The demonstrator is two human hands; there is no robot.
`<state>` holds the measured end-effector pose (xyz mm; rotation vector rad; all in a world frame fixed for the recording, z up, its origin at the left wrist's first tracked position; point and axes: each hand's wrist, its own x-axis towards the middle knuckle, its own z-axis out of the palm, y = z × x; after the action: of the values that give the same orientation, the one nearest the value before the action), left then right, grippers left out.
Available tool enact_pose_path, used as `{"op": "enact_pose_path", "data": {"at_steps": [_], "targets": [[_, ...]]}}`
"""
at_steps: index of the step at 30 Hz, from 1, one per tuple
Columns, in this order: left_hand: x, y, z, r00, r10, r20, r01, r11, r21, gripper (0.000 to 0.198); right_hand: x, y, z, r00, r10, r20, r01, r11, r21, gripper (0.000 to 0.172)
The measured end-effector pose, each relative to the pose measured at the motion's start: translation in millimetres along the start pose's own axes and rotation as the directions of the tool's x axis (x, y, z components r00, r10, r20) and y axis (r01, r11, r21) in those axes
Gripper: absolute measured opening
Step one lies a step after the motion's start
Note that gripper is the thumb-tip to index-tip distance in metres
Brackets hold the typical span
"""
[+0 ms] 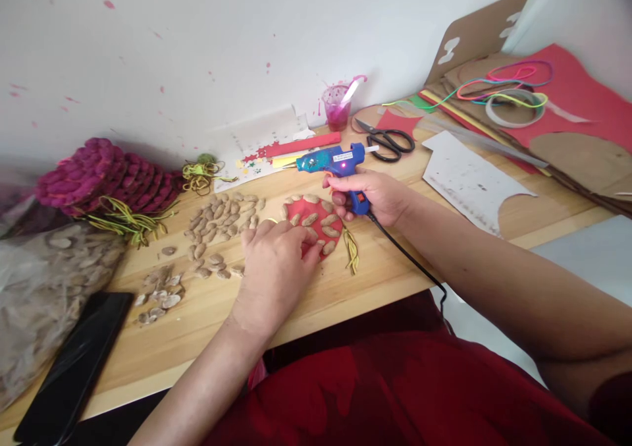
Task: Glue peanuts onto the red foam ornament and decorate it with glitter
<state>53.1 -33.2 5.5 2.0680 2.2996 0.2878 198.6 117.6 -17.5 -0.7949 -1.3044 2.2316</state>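
Note:
A blue glue gun with a glowing red light is gripped in my right hand. Its nozzle points left, above the table, and a black cord trails from the handle. My left hand is over a red disc, with thumb and fingers closed around a peanut at its lower left part; the fingertips are partly hidden. Several peanuts lie around the rim and across the middle of the disc. Yellow-green cords stick out from its right side. Left of my hand, loose peanuts are spread on the table.
Cracked shells, a black phone and a plastic bag lie left, near stacked magenta pieces. Scissors and a pink-stained cup are behind the glue gun. Tape and white card lie right.

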Motion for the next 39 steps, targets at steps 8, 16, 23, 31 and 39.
{"op": "enact_pose_path", "data": {"at_steps": [8,16,23,31,39], "targets": [[-2.6,-14.8,-9.7,0.999,0.03,-0.027,-0.03,1.0,-0.007,0.012,0.0,-0.5,0.2,1.0,0.006,0.006,-0.006,1.0,0.006,0.009],[-3.0,-14.3,-3.5,0.995,0.099,-0.014,-0.1,0.993,-0.06,0.01,-0.8,-2.0,1.2,1.0,0.002,-0.009,-0.002,1.0,-0.023,0.008],[0.0,-12.6,2.8,0.995,0.103,-0.014,-0.104,0.993,-0.048,0.009,-1.4,-2.8,1.8,1.0,0.006,-0.007,-0.006,1.0,-0.018,0.007],[-2.1,-15.3,-9.1,0.997,0.048,0.054,-0.047,0.999,-0.007,0.006,-1.6,-2.6,2.1,1.0,0.014,-0.015,-0.014,1.0,-0.026,0.008],[-2.8,-15.9,-5.7,0.995,0.077,0.061,-0.078,0.996,0.03,0.009,-1.0,-2.3,1.3,1.0,0.005,0.01,-0.005,1.0,-0.015,0.008]]}}
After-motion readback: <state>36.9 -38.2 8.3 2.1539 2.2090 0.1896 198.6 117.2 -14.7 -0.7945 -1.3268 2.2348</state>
